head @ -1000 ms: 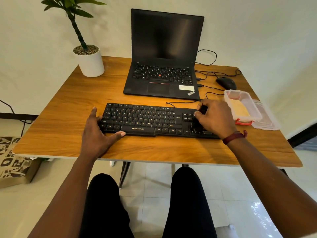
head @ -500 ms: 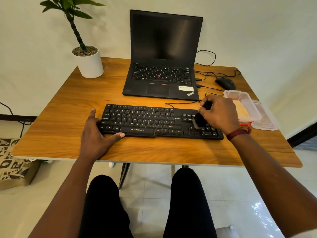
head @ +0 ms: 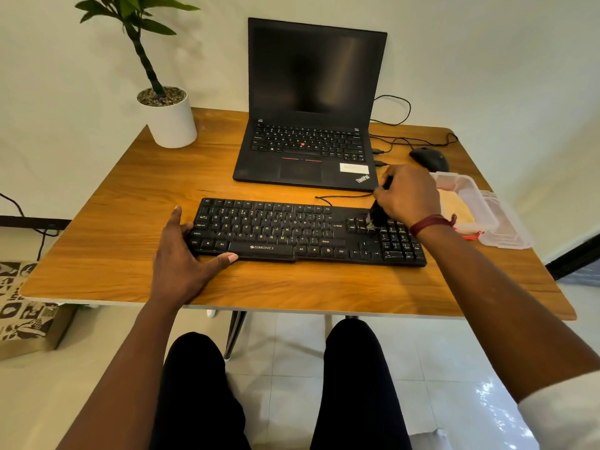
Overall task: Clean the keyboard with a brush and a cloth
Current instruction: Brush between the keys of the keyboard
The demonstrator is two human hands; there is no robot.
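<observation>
Since the earlier frame, the right hand has moved farther away. It grips the brush, bristles down on keys beside the number pad, handle tilted far. The keyboard lies left-to-right, set in from the table edges. The left hand, fingers straight, rests against its left end.

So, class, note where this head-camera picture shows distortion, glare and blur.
Head view: the wide lens bows the table edges; glare sits on the floor tiles at lower right; the brush in the right hand looks smeared, while the keyboard legends are readable.
</observation>
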